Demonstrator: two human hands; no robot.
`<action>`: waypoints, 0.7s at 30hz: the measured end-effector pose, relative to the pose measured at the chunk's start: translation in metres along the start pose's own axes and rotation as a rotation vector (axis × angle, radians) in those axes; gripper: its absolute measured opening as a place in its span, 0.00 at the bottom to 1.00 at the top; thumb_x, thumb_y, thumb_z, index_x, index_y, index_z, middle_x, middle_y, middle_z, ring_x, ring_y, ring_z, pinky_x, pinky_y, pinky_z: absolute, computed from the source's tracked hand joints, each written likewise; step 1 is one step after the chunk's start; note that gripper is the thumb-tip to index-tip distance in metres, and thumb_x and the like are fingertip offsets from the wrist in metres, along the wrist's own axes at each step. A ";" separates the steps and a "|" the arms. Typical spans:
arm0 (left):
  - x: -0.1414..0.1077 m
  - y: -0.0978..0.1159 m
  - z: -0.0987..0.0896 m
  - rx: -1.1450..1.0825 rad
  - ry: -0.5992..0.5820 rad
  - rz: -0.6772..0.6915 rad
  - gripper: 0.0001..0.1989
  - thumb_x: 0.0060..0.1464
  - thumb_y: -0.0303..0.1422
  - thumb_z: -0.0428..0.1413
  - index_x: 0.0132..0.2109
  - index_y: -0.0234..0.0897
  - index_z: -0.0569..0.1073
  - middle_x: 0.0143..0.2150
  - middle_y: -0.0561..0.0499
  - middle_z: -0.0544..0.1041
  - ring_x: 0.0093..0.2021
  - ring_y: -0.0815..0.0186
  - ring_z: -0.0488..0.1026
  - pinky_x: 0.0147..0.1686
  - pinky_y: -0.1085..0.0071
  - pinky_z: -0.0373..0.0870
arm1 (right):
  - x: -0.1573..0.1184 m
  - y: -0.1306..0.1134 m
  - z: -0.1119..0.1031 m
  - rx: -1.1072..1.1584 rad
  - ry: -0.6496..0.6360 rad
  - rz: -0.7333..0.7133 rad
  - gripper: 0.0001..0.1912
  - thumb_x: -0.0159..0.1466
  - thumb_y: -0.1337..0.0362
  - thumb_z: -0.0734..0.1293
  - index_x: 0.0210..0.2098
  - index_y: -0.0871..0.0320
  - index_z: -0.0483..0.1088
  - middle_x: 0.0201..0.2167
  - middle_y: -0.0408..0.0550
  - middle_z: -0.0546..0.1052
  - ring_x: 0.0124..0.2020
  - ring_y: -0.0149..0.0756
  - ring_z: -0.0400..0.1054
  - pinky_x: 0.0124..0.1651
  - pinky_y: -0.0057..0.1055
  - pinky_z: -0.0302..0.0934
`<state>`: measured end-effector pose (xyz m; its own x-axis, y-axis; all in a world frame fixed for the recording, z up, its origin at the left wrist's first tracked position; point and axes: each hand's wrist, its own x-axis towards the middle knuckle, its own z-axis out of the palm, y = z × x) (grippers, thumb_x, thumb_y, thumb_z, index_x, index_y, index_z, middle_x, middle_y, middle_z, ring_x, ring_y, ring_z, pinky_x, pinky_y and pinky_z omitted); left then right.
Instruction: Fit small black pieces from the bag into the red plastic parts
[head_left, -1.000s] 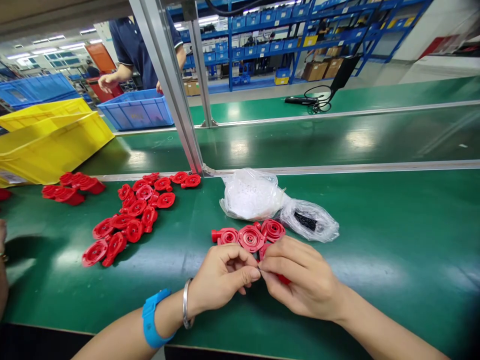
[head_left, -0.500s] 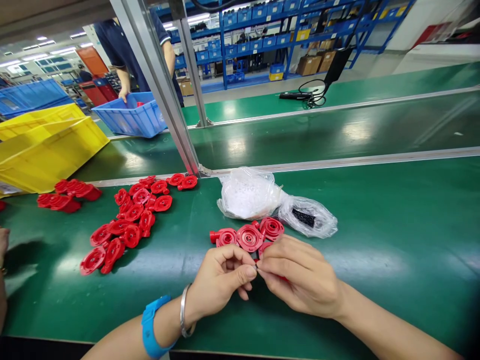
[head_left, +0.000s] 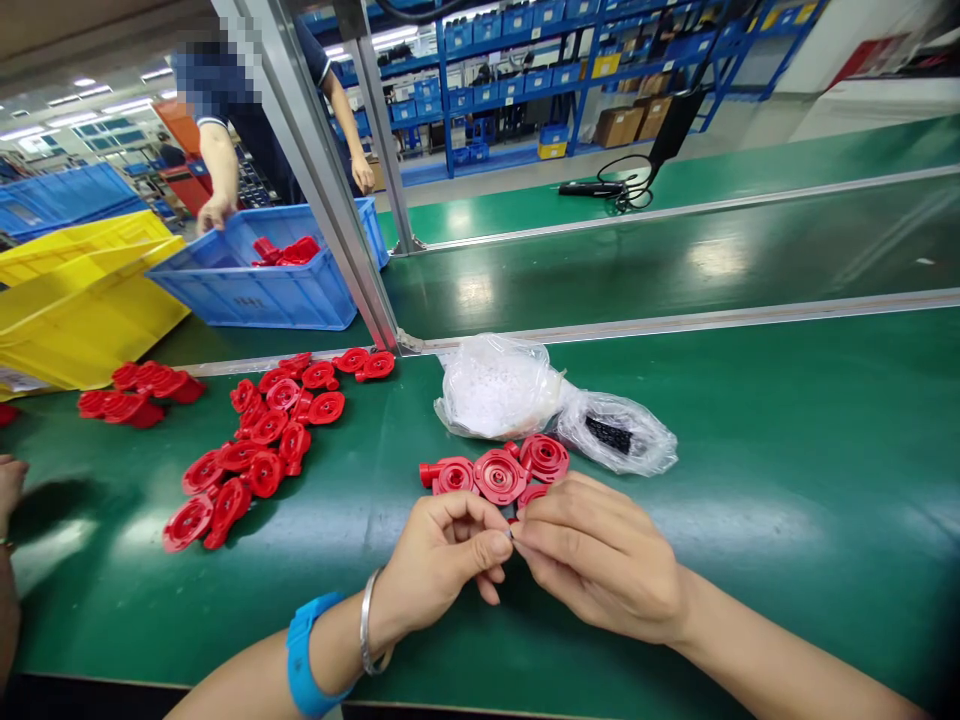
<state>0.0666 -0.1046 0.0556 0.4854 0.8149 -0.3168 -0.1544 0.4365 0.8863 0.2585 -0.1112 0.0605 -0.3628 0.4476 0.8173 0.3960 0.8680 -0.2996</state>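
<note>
While working right at lower centre, clamped fingertip-tight with left hand (head_left: 442,555) and right hand (head_left: 607,562) on a tiny piece (head_left: 511,534), near red parts (head_left: 499,477): probably light, easily dropped, so best pinched by the edges!

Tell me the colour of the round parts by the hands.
The round parts are red, as the head view shows.
</note>
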 end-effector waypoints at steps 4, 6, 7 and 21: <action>0.000 0.000 0.001 -0.048 -0.015 -0.032 0.19 0.40 0.40 0.69 0.31 0.29 0.73 0.19 0.53 0.73 0.18 0.75 0.69 0.17 0.81 0.71 | -0.002 -0.001 0.001 0.033 0.006 0.007 0.10 0.57 0.78 0.69 0.39 0.65 0.73 0.32 0.52 0.78 0.31 0.36 0.71 0.35 0.35 0.68; 0.001 0.000 0.001 -0.082 -0.016 -0.047 0.19 0.39 0.39 0.70 0.30 0.29 0.73 0.19 0.53 0.73 0.18 0.75 0.69 0.17 0.81 0.72 | -0.002 -0.002 0.002 0.048 0.020 0.008 0.10 0.56 0.78 0.69 0.39 0.66 0.73 0.32 0.53 0.78 0.31 0.36 0.71 0.35 0.35 0.68; 0.001 0.001 0.001 -0.096 -0.017 -0.054 0.19 0.38 0.38 0.71 0.30 0.29 0.73 0.19 0.54 0.73 0.18 0.75 0.70 0.16 0.80 0.72 | -0.002 -0.002 0.002 0.055 0.025 0.008 0.10 0.57 0.78 0.69 0.39 0.66 0.73 0.32 0.53 0.78 0.31 0.36 0.71 0.34 0.35 0.68; -0.002 0.003 0.001 -0.057 0.022 -0.028 0.19 0.40 0.39 0.70 0.31 0.29 0.72 0.20 0.54 0.73 0.18 0.74 0.70 0.16 0.80 0.72 | 0.001 -0.005 0.008 0.025 0.042 0.012 0.09 0.61 0.76 0.66 0.41 0.65 0.72 0.32 0.54 0.78 0.32 0.36 0.72 0.33 0.33 0.68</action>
<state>0.0663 -0.1055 0.0589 0.4710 0.8102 -0.3490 -0.1899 0.4795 0.8568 0.2493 -0.1137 0.0590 -0.3225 0.4492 0.8332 0.3784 0.8680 -0.3215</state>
